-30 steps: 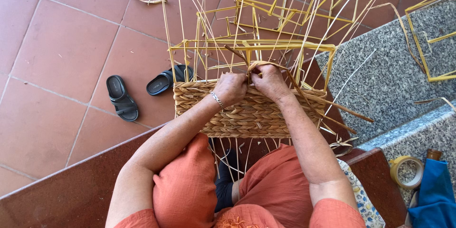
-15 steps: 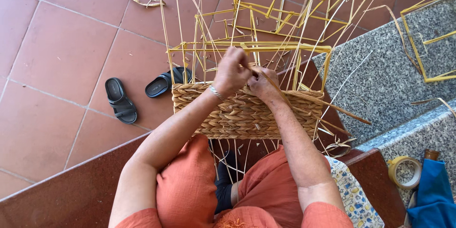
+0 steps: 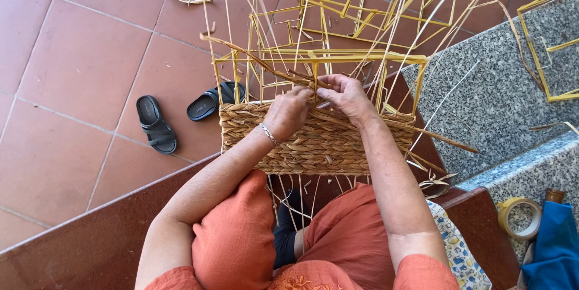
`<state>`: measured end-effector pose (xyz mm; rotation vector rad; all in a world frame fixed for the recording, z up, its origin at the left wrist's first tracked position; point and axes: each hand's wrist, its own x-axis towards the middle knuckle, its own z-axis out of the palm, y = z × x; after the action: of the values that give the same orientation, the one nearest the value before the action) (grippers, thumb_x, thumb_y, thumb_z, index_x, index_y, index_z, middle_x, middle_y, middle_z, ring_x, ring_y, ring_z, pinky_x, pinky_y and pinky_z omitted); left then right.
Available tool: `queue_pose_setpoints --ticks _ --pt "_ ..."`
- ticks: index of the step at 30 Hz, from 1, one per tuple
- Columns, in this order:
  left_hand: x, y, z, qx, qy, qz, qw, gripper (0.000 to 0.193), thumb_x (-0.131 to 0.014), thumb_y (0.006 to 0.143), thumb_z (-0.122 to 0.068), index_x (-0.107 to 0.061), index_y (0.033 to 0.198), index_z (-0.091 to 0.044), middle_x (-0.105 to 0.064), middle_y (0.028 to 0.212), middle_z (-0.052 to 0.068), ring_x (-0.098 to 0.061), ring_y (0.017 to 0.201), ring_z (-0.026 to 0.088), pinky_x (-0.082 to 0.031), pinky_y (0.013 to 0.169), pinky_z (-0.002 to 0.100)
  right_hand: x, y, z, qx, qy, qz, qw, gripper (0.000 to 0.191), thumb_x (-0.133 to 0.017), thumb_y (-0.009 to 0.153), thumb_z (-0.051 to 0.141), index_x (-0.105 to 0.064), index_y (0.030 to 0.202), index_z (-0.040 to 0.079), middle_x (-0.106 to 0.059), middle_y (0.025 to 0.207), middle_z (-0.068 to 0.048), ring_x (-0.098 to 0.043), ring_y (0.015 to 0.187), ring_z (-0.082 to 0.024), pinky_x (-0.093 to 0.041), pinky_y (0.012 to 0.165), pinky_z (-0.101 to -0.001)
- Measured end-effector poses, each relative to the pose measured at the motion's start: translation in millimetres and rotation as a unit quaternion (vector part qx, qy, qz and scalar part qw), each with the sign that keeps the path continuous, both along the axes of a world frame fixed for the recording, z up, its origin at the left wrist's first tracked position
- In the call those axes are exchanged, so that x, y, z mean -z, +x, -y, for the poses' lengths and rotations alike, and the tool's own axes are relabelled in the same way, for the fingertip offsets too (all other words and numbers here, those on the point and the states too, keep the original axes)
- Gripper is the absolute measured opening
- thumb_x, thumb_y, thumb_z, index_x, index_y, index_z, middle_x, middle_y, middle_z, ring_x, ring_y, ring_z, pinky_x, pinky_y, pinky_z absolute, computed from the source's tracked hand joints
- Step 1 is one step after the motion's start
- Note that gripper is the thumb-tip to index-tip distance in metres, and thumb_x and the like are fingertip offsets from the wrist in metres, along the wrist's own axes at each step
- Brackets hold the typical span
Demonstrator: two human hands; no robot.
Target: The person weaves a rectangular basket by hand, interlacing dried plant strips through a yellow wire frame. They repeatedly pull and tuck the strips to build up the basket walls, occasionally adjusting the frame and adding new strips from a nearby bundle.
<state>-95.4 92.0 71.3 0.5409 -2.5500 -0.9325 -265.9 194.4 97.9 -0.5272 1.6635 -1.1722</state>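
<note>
My left hand [image 3: 288, 111] has dropped back to the half-woven straw basket [image 3: 316, 139]. Both it and my right hand [image 3: 347, 95] pinch, I think, one brown reed strand [image 3: 265, 63].

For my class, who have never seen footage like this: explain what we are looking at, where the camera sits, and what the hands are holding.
There is no machine here. The camera is worn on a person's head and looks down at their own arms and lap. The left hand and right hand meet at the top edge of a half-woven basket, gripping a brown strand of weaving fibre. Thin yellow stakes stand up from the frame. The basket appears to rest near the person's knees. On the tiled floor lie two black sandals. At the right, a roll of tape sits on a grey stone ledge.
</note>
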Motion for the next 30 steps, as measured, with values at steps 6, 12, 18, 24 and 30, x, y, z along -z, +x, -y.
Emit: queue_pose_setpoints --ticks 6,12,18,24,30 --pt "1.9 -25.2 -1.5 0.023 0.055 0.303 0.951 0.025 -0.052 0.103 -0.018 -0.070 0.103 -0.002 -0.074 0.089 0.019 -0.074 0.084 0.033 -0.060 0.081 0.046 12.6 4.1 11.4 0.063 0.081 -0.036 0.994 0.018 -0.059 0.099 0.007 -0.065 0.115 0.000 -0.075 0.087 -0.010 -0.057 0.052 -0.009 -0.046 0.041 -0.0224" --pt "-7.4 -37.0 6.1 -0.004 0.130 0.291 0.948 0.040 -0.045 0.104 -0.038 -0.069 0.100 -0.006 -0.074 0.083 0.019 -0.074 0.080 0.037 -0.056 0.083 0.051 3.4 0.0 -20.4 0.146 -0.118 0.227 0.956 0.022 -0.061 0.098 0.013 -0.060 0.114 -0.001 -0.072 0.084 -0.007 -0.052 0.051 -0.004 -0.042 0.040 -0.0193" --pt "-8.6 -31.3 3.8 -0.032 0.100 0.259 0.960 0.038 -0.046 0.104 -0.037 -0.069 0.097 -0.007 -0.074 0.080 0.021 -0.072 0.080 0.041 -0.056 0.081 0.053 5.1 18.5 -4.7 -0.021 0.080 -0.139 0.987 0.026 -0.059 0.102 0.031 -0.069 0.110 0.008 -0.066 0.077 -0.005 -0.054 0.054 -0.004 -0.043 0.045 -0.0176" --pt "7.7 -35.2 3.8 -0.026 0.030 0.256 0.966 0.035 -0.052 0.100 -0.034 -0.070 0.090 -0.006 -0.072 0.081 0.023 -0.071 0.079 0.043 -0.056 0.076 0.056 15.4 13.9 -50.0 0.237 -0.105 0.242 0.935 0.020 -0.057 0.098 0.024 -0.067 0.098 0.007 -0.075 0.081 -0.007 -0.045 0.049 -0.008 -0.037 0.041 -0.0222" --pt "13.1 -32.9 5.0 -0.021 0.034 0.229 0.973 0.032 -0.056 0.096 -0.032 -0.071 0.086 -0.006 -0.072 0.080 0.022 -0.072 0.077 0.041 -0.057 0.074 0.054 6.5 23.8 -86.7 0.110 -0.176 0.310 0.928 0.018 -0.062 0.106 0.021 -0.069 0.106 0.004 -0.058 0.066 0.002 -0.042 0.049 -0.004 -0.031 0.041 -0.0194"
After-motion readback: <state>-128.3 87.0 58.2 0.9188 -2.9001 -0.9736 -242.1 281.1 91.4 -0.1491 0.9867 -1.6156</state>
